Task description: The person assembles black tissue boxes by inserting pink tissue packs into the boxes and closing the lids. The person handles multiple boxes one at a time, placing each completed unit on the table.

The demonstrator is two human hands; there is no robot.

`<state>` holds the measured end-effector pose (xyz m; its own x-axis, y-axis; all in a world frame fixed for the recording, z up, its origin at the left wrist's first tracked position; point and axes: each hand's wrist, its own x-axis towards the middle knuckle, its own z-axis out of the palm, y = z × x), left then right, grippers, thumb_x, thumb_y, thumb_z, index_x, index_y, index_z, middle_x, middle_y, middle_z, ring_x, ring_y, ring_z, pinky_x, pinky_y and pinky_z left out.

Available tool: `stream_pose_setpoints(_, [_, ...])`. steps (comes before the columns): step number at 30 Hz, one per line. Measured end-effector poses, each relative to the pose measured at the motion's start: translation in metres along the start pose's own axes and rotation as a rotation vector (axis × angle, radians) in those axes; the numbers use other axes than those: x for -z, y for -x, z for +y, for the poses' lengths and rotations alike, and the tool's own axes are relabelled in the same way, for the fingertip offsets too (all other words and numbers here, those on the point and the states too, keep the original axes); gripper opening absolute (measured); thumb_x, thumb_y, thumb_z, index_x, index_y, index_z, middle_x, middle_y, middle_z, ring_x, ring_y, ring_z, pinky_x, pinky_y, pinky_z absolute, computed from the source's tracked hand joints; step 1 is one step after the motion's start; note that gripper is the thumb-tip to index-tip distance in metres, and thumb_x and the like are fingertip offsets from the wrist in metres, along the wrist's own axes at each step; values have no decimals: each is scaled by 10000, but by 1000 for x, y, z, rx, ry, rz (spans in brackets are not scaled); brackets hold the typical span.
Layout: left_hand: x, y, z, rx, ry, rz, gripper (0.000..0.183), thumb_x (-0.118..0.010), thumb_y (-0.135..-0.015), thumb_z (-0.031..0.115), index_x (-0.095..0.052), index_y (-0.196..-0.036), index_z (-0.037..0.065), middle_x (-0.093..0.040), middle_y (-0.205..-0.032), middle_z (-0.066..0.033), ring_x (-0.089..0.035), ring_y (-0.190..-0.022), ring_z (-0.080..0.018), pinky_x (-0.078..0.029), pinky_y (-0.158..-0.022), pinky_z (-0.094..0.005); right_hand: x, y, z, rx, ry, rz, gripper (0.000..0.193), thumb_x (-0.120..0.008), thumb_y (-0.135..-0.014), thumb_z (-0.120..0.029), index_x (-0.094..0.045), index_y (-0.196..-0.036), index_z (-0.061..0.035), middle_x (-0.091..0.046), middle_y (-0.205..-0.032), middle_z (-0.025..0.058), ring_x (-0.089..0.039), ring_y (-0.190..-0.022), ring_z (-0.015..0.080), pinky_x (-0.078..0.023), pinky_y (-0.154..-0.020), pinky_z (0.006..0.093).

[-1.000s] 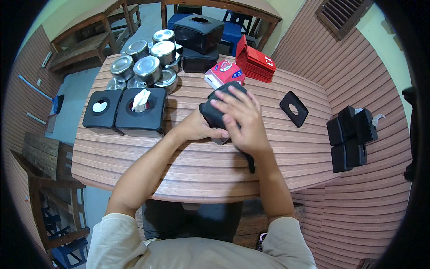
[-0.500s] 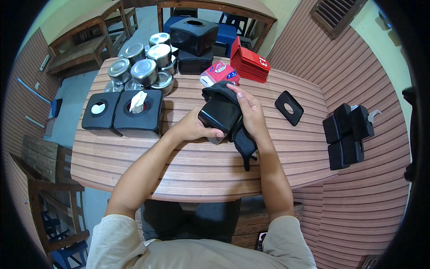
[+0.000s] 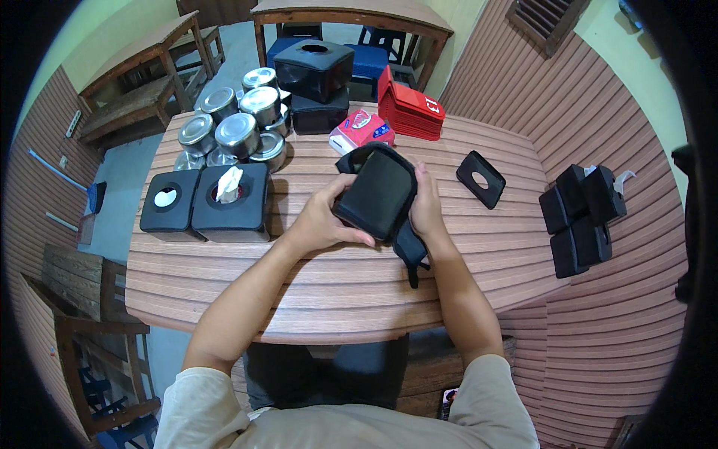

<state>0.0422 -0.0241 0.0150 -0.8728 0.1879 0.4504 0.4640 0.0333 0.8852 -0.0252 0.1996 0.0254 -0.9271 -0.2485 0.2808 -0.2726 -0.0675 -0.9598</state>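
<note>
Between my hands, above the middle of the table, is a black tissue box [image 3: 376, 196], tilted with a smooth face up. My left hand [image 3: 323, 218] grips its left side, thumb along the near edge. A black cloth [image 3: 407, 245] wraps round the far and right sides of the box, and a narrow end dangles toward me. My right hand [image 3: 425, 203] presses the cloth against the right side, its fingers partly hidden. Off to the right, a black lid [image 3: 482, 180] with an oval hole lies by itself on the table.
Two black tissue boxes [image 3: 232, 200] stand at left. Behind them are stacked round metal tins [image 3: 238, 135] and larger black boxes [image 3: 313, 69]. A pink tissue pack [image 3: 363, 132] and red folded number signs [image 3: 410, 111] sit at the back. Small black boxes [image 3: 572, 217] are stacked at the right edge.
The box has turned so that its broad smooth face shows more. My right hand has slid from the cloth at the far edge down to the right side.
</note>
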Motion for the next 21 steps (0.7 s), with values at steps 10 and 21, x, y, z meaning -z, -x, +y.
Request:
stream_pose_setpoints(10, [11,-5,19,173,113,-295,731,-942,-837,168,-583,-1447,-14,-700,-1332,-109,-627,-1271,-174,-511,-1087,-346,-3,2,-36,533,457,50,305,-624,-1052,-170,-769,-1265,-6,-756,-1273,233,-704,-1245,371,-510,-1094,428])
stream_pose_setpoints(21, [-18,-1,22,229,127,396,615,-299,-1210,458,-671,-1223,-31,-704,-1128,-80,-611,-1054,-149,-485,-987,-313,-30,15,-43,635,771,-241,283,-694,-977,-211,-839,-1212,-150,-736,-1391,126,-589,-1413,355,-375,-1201,571])
